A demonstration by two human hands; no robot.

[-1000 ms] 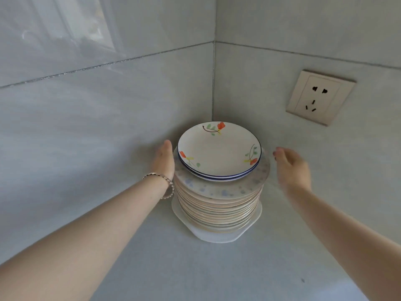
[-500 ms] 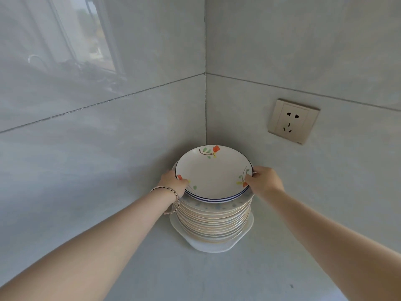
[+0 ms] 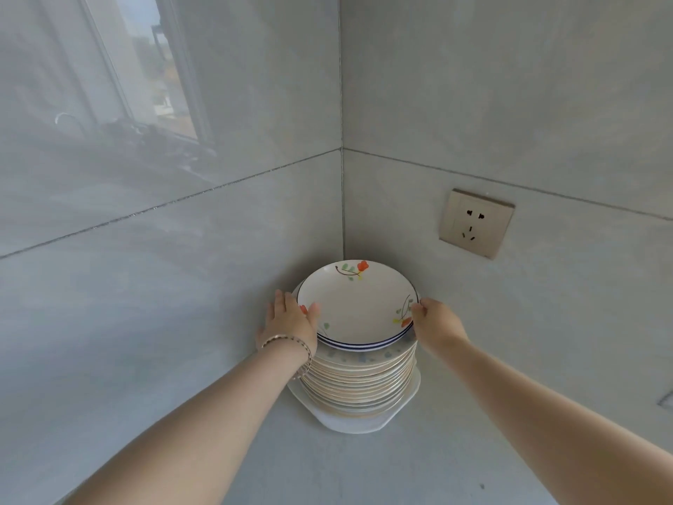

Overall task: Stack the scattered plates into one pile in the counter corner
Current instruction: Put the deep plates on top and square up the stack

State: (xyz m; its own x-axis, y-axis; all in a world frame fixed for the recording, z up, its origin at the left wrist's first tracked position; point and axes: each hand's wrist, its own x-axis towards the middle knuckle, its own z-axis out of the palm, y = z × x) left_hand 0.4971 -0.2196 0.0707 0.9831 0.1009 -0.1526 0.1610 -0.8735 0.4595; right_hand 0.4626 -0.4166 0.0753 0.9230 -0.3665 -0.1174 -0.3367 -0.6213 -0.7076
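A tall pile of plates (image 3: 358,380) stands in the counter corner on a wider white angular plate (image 3: 349,422). On top lie two or three white floral plates with blue rims; the uppermost one (image 3: 358,308) sits slightly off-centre. My left hand (image 3: 287,320), wearing a bracelet, lies against the pile's left side with fingers straight and the thumb resting on the top plate's rim. My right hand (image 3: 435,322) has its fingers curled on the top plate's right rim.
Grey tiled walls (image 3: 182,286) close in behind and on both sides of the pile. A beige wall socket (image 3: 475,222) sits on the right wall above the plates. Grey counter (image 3: 327,468) stretches toward me between my forearms.
A second ago both hands hovered open beside the pile. They closed in on the top plate's rim. My left fingers have now straightened upward, and the view has tilted up.
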